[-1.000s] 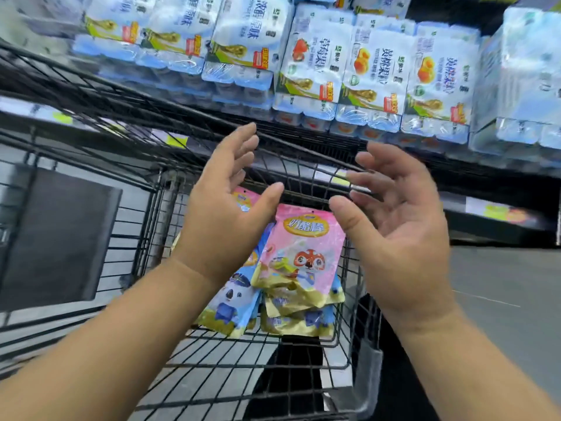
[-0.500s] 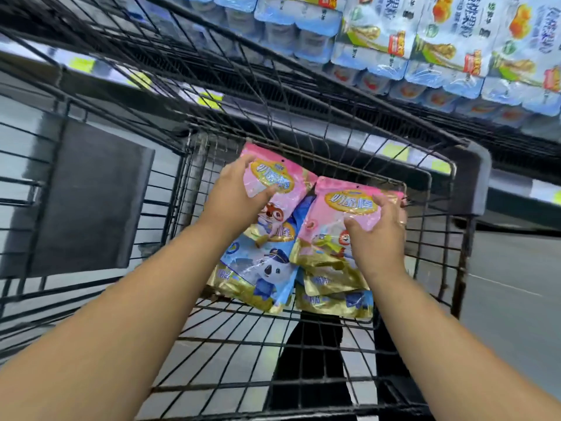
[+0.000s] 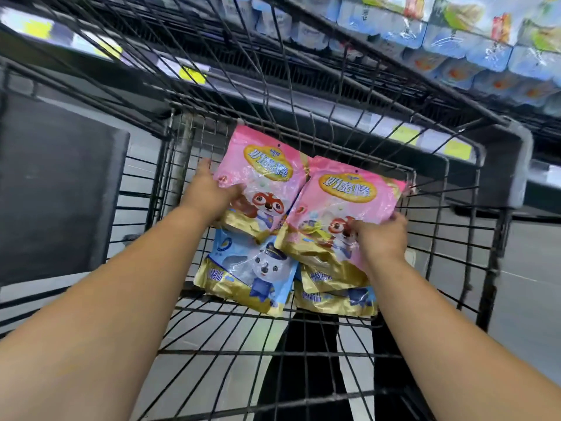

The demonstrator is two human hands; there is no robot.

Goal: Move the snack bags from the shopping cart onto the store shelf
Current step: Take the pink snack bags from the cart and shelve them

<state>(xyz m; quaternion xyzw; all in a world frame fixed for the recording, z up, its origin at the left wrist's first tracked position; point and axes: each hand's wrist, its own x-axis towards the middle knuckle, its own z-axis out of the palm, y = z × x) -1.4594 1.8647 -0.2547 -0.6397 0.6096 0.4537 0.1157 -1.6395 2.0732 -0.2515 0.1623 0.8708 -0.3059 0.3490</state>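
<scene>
Both my arms reach down into a black wire shopping cart (image 3: pixel 437 165). My left hand (image 3: pixel 209 196) grips the left edge of a pink snack bag (image 3: pixel 261 174) with a red fox on it. My right hand (image 3: pixel 379 238) grips the lower right of a second pink snack bag (image 3: pixel 340 205). Both pink bags are tilted up off the pile. Under them lie a blue snack bag (image 3: pixel 249 268) with a white bear and another bag (image 3: pixel 337 299), mostly covered.
Beyond the cart's far wall runs a store shelf edge (image 3: pixel 394 135) with yellow price tags. Above it stand shrink-wrapped packs of white bottles (image 3: pixel 455 41). A dark panel (image 3: pixel 57 183) hangs on the cart's left side. Grey floor (image 3: pixel 531 268) shows to the right.
My hands dropped from above the cart into it and took hold of one pink bag each. Since half a second ago the grips shifted lower and the bags tilted up.
</scene>
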